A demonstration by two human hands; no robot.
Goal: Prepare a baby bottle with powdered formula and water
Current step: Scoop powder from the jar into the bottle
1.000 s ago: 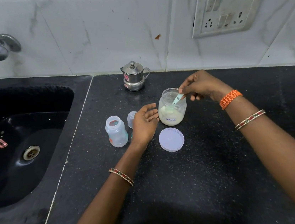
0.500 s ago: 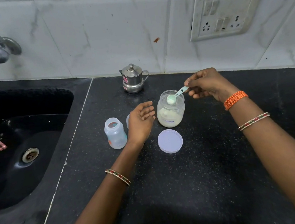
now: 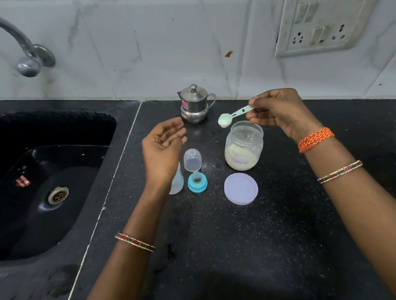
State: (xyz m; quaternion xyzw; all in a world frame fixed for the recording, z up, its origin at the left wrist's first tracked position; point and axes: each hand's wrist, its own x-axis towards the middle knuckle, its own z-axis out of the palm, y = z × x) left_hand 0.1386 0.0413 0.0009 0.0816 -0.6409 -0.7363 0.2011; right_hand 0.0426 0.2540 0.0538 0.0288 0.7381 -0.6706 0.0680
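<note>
Now, right hand [image 3: 279,112] pinching pale-green scoop [image 3: 234,116], heaped white powder, above open jar [image 3: 243,145].

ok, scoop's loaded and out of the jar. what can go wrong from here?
1. The heaped light-green plastic scoop, pinched by the right hand, is past the rim of the clear formula jar; a tremor would drop powder on the black counter.
2. The left hand hides most of the clear baby bottle, which nothing grips, so the scoop could miss or tip it.
3. The clear dome cap and blue-ringed teat sit along the likely path.
</note>
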